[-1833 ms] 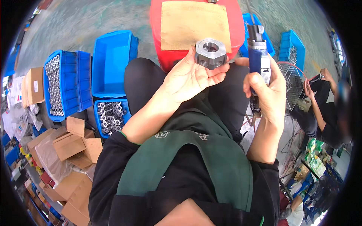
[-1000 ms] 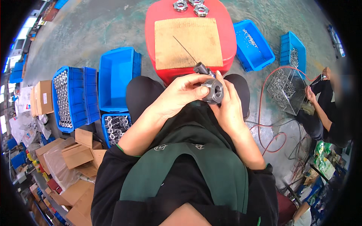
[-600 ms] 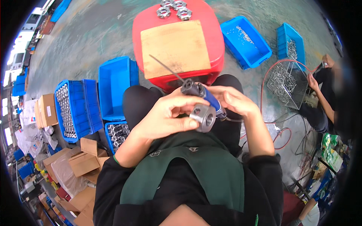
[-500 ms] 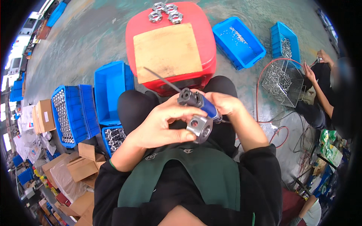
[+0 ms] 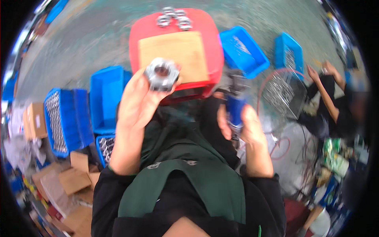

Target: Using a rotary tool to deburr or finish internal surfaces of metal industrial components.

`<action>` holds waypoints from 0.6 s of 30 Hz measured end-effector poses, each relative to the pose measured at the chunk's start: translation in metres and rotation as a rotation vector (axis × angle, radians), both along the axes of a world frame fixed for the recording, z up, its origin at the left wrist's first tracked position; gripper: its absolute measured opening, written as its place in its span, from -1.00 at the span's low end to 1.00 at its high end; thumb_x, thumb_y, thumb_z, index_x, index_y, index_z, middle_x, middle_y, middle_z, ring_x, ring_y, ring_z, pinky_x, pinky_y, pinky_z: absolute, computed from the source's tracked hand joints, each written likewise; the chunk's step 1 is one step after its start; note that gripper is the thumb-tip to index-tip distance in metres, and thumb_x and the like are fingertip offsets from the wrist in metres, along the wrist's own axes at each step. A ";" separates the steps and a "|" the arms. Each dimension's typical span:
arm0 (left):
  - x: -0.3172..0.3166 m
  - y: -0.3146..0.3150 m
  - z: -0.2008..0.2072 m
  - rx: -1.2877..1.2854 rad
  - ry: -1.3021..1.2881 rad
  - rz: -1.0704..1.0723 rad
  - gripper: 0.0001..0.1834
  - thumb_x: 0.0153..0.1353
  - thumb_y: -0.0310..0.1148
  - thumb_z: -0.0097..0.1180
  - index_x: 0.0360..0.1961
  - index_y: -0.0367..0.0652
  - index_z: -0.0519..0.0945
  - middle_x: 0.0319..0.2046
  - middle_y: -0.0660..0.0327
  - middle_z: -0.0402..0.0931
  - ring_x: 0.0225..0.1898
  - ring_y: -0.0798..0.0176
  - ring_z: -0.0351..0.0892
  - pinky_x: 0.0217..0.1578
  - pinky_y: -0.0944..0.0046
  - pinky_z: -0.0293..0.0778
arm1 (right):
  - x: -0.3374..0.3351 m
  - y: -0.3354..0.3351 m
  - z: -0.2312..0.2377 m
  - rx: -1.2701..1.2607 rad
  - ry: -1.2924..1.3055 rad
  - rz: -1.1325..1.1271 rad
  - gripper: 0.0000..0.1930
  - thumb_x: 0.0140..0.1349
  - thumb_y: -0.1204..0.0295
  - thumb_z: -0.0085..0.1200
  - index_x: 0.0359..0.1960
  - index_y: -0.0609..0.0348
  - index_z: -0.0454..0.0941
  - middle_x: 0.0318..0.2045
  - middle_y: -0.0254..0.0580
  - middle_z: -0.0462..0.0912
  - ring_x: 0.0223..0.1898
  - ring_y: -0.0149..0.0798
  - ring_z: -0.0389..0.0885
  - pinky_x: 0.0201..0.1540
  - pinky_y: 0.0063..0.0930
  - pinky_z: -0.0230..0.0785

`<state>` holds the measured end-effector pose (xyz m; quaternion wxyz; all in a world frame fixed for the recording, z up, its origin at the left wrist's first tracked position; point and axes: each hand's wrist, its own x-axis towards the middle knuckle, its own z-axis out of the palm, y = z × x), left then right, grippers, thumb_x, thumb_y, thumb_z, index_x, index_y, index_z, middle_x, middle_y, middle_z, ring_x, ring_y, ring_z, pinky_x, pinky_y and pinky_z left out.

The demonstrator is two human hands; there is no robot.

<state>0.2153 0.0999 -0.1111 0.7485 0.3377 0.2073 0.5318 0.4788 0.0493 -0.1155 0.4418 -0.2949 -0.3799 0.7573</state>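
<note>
My left hand (image 5: 136,96) holds a thick silver metal ring (image 5: 162,74) with a round hole and faceted outer sides, above the near left part of a cardboard sheet (image 5: 179,45). The sheet lies on a red plastic stool (image 5: 215,43). Several similar metal rings (image 5: 183,23) stand at the stool's far edge. Right of the stool, my right hand (image 5: 250,124) is closed round the body of a blue and black handheld power tool (image 5: 236,108). Its dark head points away from me and is blurred by motion. The two hands are apart.
Blue bins (image 5: 104,126) stand to the left, one filled with metal parts (image 5: 55,122). Cardboard boxes (image 5: 75,177) lie near left. Two blue bins (image 5: 258,69) and a wire basket of small metal parts (image 5: 282,93) are at right, beside another person (image 5: 329,102). Hoses (image 5: 278,148) trail on the floor.
My hands have moved apart. The left has carried the metal ring forward to above the stool; the right has taken the power tool to the right, its head now pointing away from me.
</note>
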 end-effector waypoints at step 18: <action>-0.040 0.021 -0.010 0.015 -0.308 0.273 -0.46 0.28 -0.17 0.09 0.19 -0.25 0.32 0.10 -0.04 0.42 0.20 -0.10 0.36 0.15 0.10 0.44 | -0.041 -0.027 0.005 -0.010 -0.225 0.261 -0.35 0.30 -0.07 -0.05 0.10 0.33 0.29 -0.39 -0.14 0.50 -0.51 -0.42 0.45 -0.44 -0.59 0.33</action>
